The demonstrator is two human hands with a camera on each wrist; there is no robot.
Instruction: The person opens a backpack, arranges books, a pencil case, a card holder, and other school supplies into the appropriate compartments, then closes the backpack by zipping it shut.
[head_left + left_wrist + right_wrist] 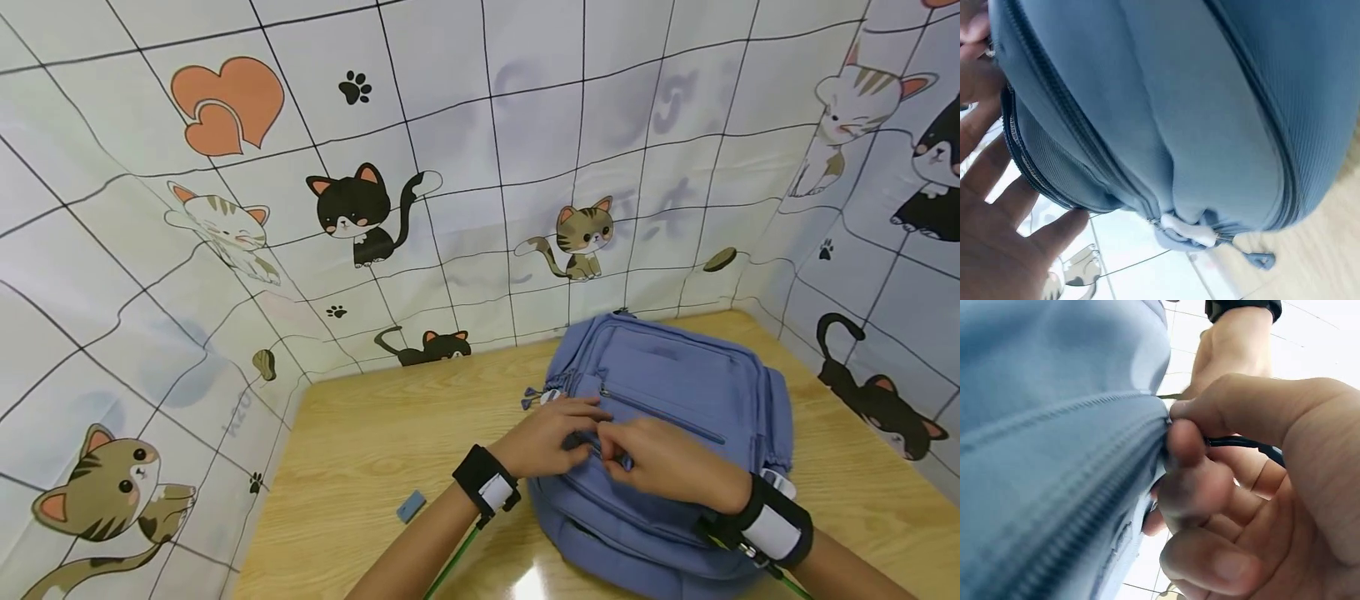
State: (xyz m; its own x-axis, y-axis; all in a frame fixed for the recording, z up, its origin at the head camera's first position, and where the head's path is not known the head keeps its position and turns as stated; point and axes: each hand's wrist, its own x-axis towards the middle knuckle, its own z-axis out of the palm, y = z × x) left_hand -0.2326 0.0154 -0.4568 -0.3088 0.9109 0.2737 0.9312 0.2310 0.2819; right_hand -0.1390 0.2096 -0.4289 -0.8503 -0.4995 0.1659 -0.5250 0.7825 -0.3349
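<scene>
A blue backpack (660, 375) lies on a wooden table, its front face up. My left hand (551, 433) rests over a front pocket on its left side, fingers mostly straight. In the left wrist view its fingertips touch the edge of a partly unzipped pocket (1054, 156). Beside it my right hand (663, 458) bends over the same pocket. The right wrist view shows its thumb and forefinger pinching at the end of a zipper (1085, 519); the zipper pull is mostly hidden by the fingertips.
A small blue-grey block (411, 506) lies on the table (360, 433) left of the backpack. Cords with a white piece (550, 397) hang at the bag's upper left. Cloth with cat prints (450, 208) stands behind and at both sides.
</scene>
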